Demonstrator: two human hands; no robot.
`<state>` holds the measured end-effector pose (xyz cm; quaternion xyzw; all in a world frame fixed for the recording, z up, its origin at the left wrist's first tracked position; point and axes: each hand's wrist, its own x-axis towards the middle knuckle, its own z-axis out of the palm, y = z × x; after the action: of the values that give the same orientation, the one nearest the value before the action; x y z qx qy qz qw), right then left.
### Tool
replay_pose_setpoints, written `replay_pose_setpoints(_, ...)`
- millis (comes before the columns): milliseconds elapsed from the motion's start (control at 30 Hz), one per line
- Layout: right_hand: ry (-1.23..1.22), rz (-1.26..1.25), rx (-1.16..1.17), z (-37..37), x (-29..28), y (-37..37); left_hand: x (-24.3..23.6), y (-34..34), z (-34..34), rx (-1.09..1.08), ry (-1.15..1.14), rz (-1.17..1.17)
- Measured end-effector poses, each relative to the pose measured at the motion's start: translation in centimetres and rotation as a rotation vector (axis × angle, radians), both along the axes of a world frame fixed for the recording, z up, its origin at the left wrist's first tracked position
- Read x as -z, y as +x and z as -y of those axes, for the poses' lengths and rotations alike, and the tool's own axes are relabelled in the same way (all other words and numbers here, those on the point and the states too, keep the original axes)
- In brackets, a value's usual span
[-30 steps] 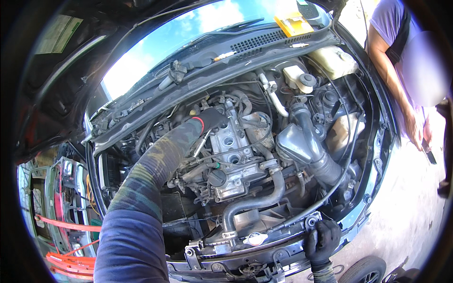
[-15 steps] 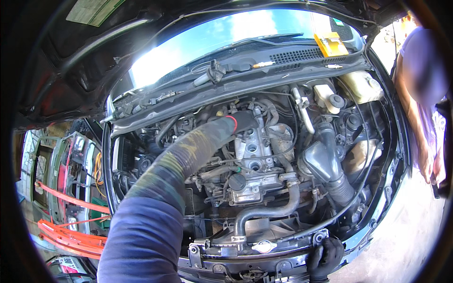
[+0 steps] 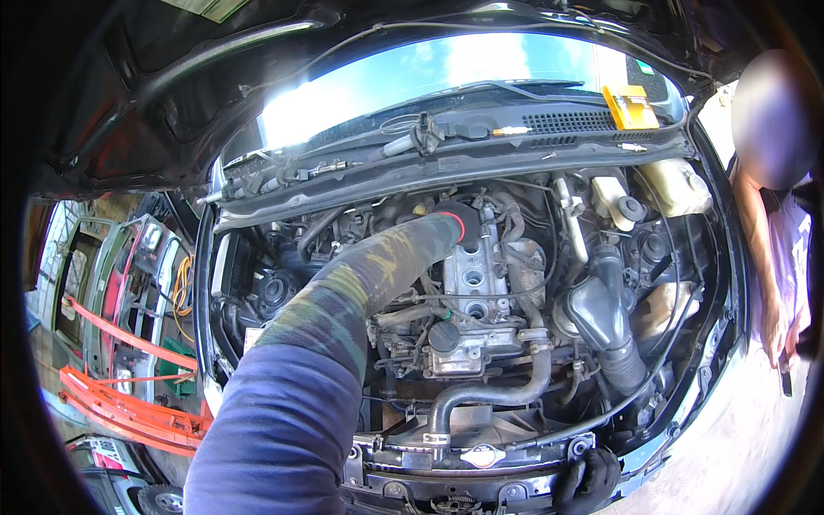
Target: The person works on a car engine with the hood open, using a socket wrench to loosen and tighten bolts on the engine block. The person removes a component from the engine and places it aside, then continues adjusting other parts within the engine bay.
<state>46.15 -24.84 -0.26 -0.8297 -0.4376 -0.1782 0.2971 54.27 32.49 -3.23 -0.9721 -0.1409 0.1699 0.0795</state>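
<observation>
My left hand, in a black glove with a red cuff edge, reaches to the rear of the engine. It covers the far end of the grey valve cover, and its fingers are hidden. Along that cover run round plug wells, with a black oil filler cap near its front. My right hand, gloved in black, rests with curled fingers at the front edge of the engine bay, below the right radiator mount. Whether it grips something there is hidden. To its left is the silver radiator cap.
Ignition coils, a spark plug and a yellow box lie on the cowl. A black radiator hose crosses in front of the engine. Beyond the right fender is another person. Orange metal beams lie at left.
The view has shifted, so the car sits a little lower and further right in the picture. My left hand stays at the rear of the engine, my right hand at the front edge.
</observation>
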Motion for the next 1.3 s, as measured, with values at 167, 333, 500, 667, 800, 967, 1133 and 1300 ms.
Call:
replay_pose_setpoints(167, -0.046, 0.064, -0.022, -0.1, 0.4, 0.1, -0.6, 0.0, 0.2, -0.118, -0.204, -0.076)
replay_pose_setpoints(333, 0.064, -0.157, 0.097, -0.3, 0.3, -0.4, 0.0, -0.1, -1.3, 0.055, 0.107, 0.167)
replay_pose_setpoints(500, 0.068, -0.198, 0.084, -0.3, 0.6, -0.5, -1.1, -0.1, 0.0, 0.065, 0.114, -0.007)
replay_pose_setpoints(667, 0.049, -0.188, 0.120, -0.1, 1.0, -0.6, -2.4, -0.4, 0.9, -0.296, -0.334, -0.054)
replay_pose_setpoints(800, 0.015, -0.210, 0.124, 0.0, 1.0, -0.6, -1.7, -0.1, -0.2, -0.025, -0.038, -0.080)
replay_pose_setpoints(967, 0.031, -0.181, 0.134, -0.1, 0.8, -0.6, -1.9, -0.3, -0.7, 0.313, 0.158, 0.062)
replay_pose_setpoints(1133, 0.028, -0.206, 0.144, 0.0, 1.0, -0.7, -3.4, -0.7, 1.6, -0.283, -0.254, -0.092)
replay_pose_setpoints(1300, 0.026, -0.210, 0.124, 0.2, 1.2, -0.5, -2.7, -0.8, 0.5, -0.174, -0.182, -0.102)
